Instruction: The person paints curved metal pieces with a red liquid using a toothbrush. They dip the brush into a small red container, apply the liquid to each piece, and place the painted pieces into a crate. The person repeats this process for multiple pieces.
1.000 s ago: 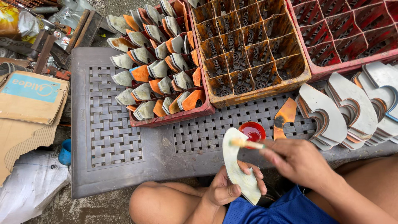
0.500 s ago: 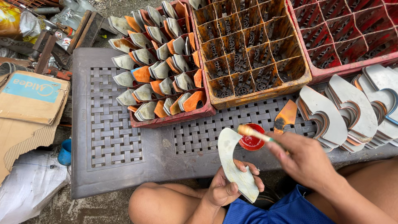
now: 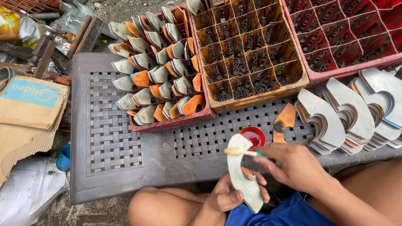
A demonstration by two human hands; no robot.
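My left hand (image 3: 229, 193) holds a pale grey curved flat piece (image 3: 242, 175) upright over my lap. In my right hand (image 3: 293, 166) is a small brush (image 3: 243, 152), its tip resting on the top of that piece. A small red dish of glue (image 3: 253, 136) sits on the grey plastic table (image 3: 117, 167) just behind the piece. An orange curved piece (image 3: 284, 121) lies flat beside the dish.
A red crate (image 3: 167, 124) holds several folded grey and orange pieces. An empty yellow divided crate (image 3: 251, 50) and a red divided crate (image 3: 347, 37) stand behind. Stacks of grey curved pieces (image 3: 351, 113) fill the table's right. Cardboard (image 3: 29, 109) lies left.
My right hand moved the brush from the piece to the red dish and back onto the top of the piece. The left hand kept the piece nearly still.
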